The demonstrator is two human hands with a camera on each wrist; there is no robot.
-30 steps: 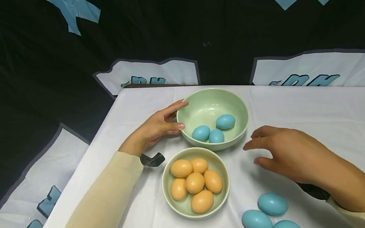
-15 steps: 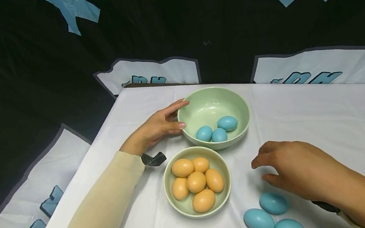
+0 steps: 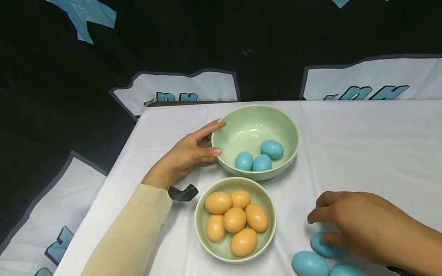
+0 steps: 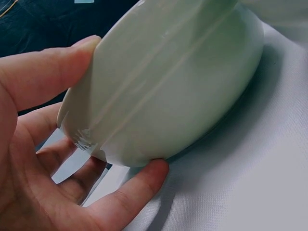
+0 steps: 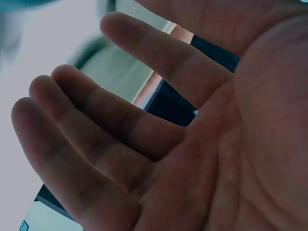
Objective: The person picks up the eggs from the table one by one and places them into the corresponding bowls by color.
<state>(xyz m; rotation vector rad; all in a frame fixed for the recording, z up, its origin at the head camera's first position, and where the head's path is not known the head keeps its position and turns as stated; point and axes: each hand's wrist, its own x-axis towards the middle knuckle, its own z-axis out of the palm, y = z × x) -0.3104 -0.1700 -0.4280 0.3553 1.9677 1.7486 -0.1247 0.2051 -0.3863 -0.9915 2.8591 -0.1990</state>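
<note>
At the back of the table, my left hand holds the left side of a large light green bowl. Its fingertips lie along the rim and outer wall, and the left wrist view shows them spread around the bowl's pale side. Three blue eggs lie inside this bowl. At the front right, my right hand is low over three more blue eggs on the cloth. Its thumb overlaps the rearmost egg in the head view. Between its loosely bent fingers, the right wrist view shows nothing held.
A smaller green bowl with several orange eggs stands just in front of the large bowl. White cloth covers the table, whose left edge slants down toward me. A dark curtain hangs behind.
My right hand has moved toward me and down, from beside the large bowl to over the loose blue eggs. My left hand stays at the large bowl.
</note>
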